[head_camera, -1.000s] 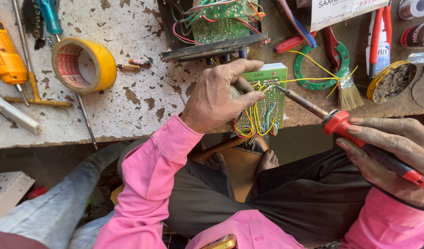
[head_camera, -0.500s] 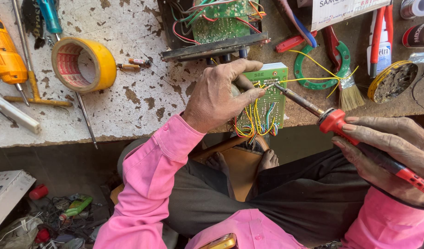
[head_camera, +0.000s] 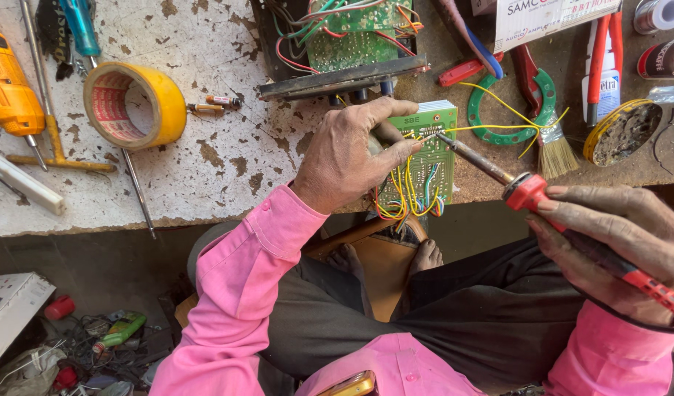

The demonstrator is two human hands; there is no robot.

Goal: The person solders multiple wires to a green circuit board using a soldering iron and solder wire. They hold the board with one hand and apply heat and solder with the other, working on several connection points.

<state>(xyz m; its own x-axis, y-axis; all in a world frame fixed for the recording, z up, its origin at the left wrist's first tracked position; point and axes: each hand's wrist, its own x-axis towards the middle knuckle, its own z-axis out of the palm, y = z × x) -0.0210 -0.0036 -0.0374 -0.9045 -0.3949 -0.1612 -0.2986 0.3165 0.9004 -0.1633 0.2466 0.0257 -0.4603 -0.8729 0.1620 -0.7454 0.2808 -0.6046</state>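
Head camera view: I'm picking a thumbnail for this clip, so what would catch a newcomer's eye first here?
Most likely the red-handled soldering iron in the right hand, its tip touching the small green circuit board that the left hand steadies at the bench edge. Next, the bright pink sleeves low in the picture, and the yellow tape roll on the chipped worktop at upper left.

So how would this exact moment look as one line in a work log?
left hand: steadies green circuit board at bench edge | right hand: holds red soldering iron, tip on board | yellow tape roll: lying apart
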